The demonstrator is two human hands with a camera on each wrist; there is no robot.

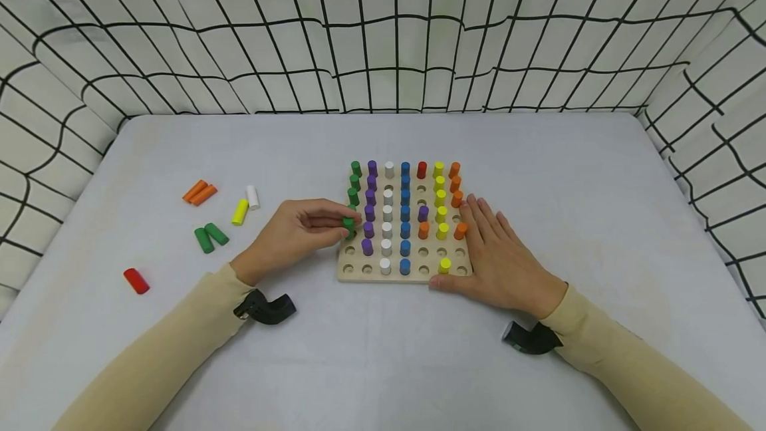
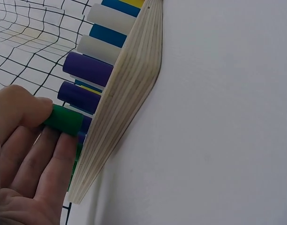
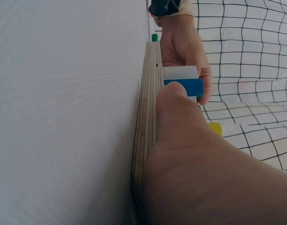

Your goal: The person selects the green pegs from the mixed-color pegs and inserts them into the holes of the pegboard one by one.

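Note:
A wooden pegboard (image 1: 358, 278) stands on the table with columns of coloured pegs in its holes. At its left column my left hand (image 1: 293, 233) pinches a green peg (image 1: 348, 225) between thumb and fingers. The left wrist view shows this green peg (image 2: 66, 119) beside the purple pegs (image 2: 87, 69); whether its lower end is in a hole is hidden. My right hand (image 1: 505, 265) rests along the board's right edge, fingers straight, with the thumb at the front corner. In the right wrist view that thumb (image 3: 174, 108) lies against the board, near a blue peg (image 3: 192, 87).
Loose pegs lie left of the board: two orange (image 1: 200, 193), two green (image 1: 211, 238), one yellow (image 1: 240, 212), one white (image 1: 253, 197) and one red (image 1: 136, 281). A black wire grid (image 1: 395, 45) borders the table's back and sides.

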